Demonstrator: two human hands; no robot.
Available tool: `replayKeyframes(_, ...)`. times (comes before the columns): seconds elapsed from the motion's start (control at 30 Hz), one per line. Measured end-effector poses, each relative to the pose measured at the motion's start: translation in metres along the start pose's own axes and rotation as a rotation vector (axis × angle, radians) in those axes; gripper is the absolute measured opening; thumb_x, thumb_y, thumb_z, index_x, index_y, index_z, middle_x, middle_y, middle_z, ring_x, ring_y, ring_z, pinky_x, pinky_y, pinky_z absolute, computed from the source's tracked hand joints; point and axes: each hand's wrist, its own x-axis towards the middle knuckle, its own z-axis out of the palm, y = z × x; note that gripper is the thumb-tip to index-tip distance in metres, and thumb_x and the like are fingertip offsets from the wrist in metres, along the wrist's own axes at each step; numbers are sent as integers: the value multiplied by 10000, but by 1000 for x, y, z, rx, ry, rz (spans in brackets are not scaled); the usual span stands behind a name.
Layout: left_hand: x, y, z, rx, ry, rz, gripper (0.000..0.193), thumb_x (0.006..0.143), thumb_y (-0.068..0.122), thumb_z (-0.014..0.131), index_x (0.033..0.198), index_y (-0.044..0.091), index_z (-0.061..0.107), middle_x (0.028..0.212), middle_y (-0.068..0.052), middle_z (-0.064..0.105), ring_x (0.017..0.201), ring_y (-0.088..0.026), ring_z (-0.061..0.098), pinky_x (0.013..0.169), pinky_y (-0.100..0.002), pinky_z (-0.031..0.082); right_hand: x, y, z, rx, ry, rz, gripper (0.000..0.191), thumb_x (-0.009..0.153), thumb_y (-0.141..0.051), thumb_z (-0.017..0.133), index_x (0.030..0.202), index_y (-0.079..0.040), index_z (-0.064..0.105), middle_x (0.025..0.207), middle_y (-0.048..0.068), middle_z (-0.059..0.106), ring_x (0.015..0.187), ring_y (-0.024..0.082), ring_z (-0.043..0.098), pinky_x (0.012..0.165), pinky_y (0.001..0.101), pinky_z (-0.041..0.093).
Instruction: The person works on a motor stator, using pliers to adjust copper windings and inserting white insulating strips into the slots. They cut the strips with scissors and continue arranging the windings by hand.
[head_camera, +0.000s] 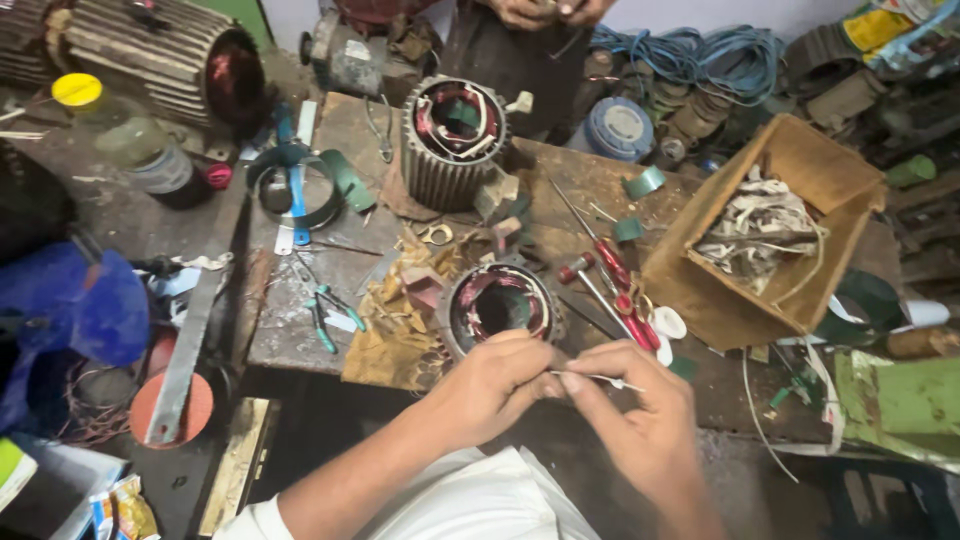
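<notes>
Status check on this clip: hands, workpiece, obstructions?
Left hand and right hand both pinching a thin white sleeve. Small stator just beyond. Screwdrivers beside it, none blocking.

1. We see a dirty wooden workbench (590, 185).
2. On it stand two round motor stators, a big one (453, 140) and a small one (499, 305).
3. Red-handled screwdrivers (618, 285) lie beside a cardboard box (770, 235).
4. Small green-handled pliers (322, 318) lie near a yellow rag (395, 335).
</notes>
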Motion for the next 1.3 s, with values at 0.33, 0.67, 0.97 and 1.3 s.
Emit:
replayKeyframes(0.33,-10,-48,-20,75,18,-35,116,945,93,723,1050,66,685,923,-44,718,868,-253,652,797,-363,517,12,13,44,-153,-3,-21,123,857,-70,769,971,-24,772,862,71,750,748,142,718,679,274,553)
replayKeyframes(0.67,-22,5,-33,337,145,269,309,854,117,775,1151,72,703,1119,-82,677,966,-293,658,835,-397,529,-25,9,33,-63,37,-214,159,902,-84,685,1052,-46,722,888,78,772,767,185,770,716,280,612)
replayKeyframes(0.97,-29,-65,-21,481,239,155,243,758,64,808,973,106,702,977,-37,701,906,-251,673,765,-377,534,-28,9,16,-183,-62,-482,330,731,-40,797,1056,-45,743,882,68,759,742,204,744,683,310,594)
replayKeyframes(1.3,-41,-94,10,513,568,-113,167,896,86,787,977,43,647,997,-95,661,888,-234,649,780,-330,510,-35,55,-17,-107,-71,-305,330,849,-122,831,1125,-8,690,955,50,797,784,147,763,730,302,604)
